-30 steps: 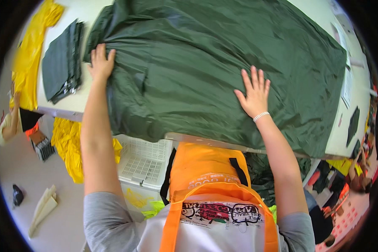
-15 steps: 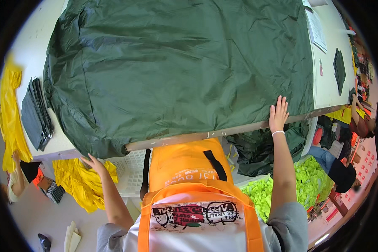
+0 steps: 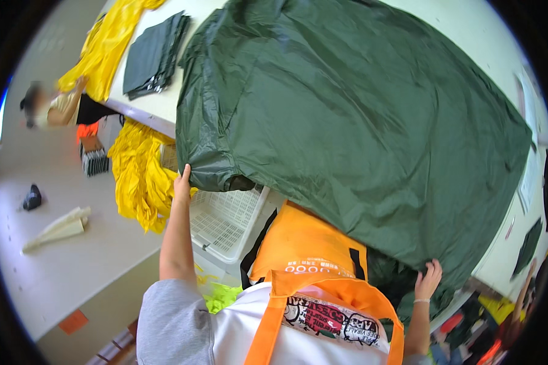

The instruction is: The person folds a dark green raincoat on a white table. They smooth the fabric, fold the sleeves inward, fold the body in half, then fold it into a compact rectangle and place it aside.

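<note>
A large piece of thin, shiny dark green cloth [image 3: 347, 128] covers most of the white table [image 3: 155, 118], wrinkled and hanging over the near edge. At its near left corner, my left hand [image 3: 182, 185] is closed on the hem, with gathered folds beside it and a dark gap just to the right. Farther right, my right hand [image 3: 428, 281] has its fingers curled at the near edge of the same cloth. The hem now hides the table's front edge between my hands. More dark green cloth [image 3: 396, 280] bunches below, between my body and the table.
Folded dark packs [image 3: 155, 55] lie stacked at the table's left. Yellow cloth [image 3: 141, 176] hangs beside a white plastic basket [image 3: 225, 222]. I wear an orange apron [image 3: 310, 243]. At far left a person [image 3: 64, 109] handles yellow cloth; papers [image 3: 526, 146] lie right.
The view has turned leftward. My left hand has taken hold of the cloth's corner, and the near hem is drawn over the table edge. My right hand, flat before, now curls at the hem.
</note>
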Demonstrator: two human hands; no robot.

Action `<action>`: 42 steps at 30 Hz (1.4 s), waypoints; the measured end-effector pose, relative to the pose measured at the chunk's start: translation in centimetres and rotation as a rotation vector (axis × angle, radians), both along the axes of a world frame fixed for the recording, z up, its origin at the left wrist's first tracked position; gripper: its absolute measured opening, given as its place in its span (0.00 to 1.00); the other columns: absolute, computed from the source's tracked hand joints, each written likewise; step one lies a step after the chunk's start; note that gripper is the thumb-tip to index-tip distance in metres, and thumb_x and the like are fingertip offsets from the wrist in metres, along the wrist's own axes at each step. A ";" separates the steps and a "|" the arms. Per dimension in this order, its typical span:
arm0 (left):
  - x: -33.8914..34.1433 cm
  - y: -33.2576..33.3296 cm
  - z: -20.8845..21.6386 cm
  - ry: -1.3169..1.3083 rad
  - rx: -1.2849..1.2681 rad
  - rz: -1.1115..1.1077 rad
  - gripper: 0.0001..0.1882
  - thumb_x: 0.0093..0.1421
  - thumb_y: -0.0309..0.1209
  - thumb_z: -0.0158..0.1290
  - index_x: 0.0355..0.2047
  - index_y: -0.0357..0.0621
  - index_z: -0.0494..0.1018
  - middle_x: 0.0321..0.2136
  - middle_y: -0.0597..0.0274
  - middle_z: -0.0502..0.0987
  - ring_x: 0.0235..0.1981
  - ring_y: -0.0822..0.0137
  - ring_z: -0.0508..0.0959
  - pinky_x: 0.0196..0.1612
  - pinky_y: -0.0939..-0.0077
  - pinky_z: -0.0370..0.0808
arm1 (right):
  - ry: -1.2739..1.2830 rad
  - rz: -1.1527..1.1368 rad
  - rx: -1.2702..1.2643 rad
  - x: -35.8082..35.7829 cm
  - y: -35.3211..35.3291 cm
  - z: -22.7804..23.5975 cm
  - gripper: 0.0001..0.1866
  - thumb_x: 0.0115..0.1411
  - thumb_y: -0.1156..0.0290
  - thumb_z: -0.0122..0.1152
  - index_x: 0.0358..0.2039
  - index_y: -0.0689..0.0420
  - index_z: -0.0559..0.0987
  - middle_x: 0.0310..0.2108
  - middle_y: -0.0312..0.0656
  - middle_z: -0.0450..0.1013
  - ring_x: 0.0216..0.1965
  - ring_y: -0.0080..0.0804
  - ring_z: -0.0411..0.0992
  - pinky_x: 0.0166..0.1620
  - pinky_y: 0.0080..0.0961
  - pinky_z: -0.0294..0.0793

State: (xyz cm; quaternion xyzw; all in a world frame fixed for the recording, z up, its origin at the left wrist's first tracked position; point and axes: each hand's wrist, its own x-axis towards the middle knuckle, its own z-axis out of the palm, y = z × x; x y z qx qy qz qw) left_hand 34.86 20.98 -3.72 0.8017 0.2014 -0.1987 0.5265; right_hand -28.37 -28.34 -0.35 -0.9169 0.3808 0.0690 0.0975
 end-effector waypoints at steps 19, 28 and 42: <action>17.7 -22.0 17.6 -0.067 -0.488 -0.169 0.25 0.63 0.49 0.47 0.40 0.36 0.74 0.35 0.56 0.78 0.36 0.64 0.78 0.46 0.75 0.72 | -0.134 -0.076 0.064 10.4 -31.5 10.0 0.07 0.58 0.77 0.51 0.37 0.66 0.72 0.30 0.49 0.72 0.33 0.41 0.70 0.40 0.29 0.69; 19.8 -17.2 5.0 -0.853 0.243 -0.639 0.17 0.59 0.31 0.51 0.47 0.35 0.72 0.44 0.53 0.76 0.48 0.63 0.74 0.53 0.72 0.66 | 0.066 -0.115 -0.443 22.2 -28.1 0.5 0.27 0.62 0.65 0.49 0.61 0.55 0.61 0.61 0.46 0.59 0.63 0.49 0.53 0.63 0.52 0.46; 22.5 -19.5 -0.7 -0.653 1.017 -0.749 0.16 0.61 0.44 0.50 0.32 0.43 0.73 0.22 0.41 0.73 0.26 0.41 0.73 0.26 0.56 0.67 | -0.091 0.100 0.005 33.7 -21.5 1.1 0.21 0.55 0.68 0.57 0.50 0.55 0.71 0.52 0.47 0.66 0.53 0.48 0.63 0.55 0.41 0.60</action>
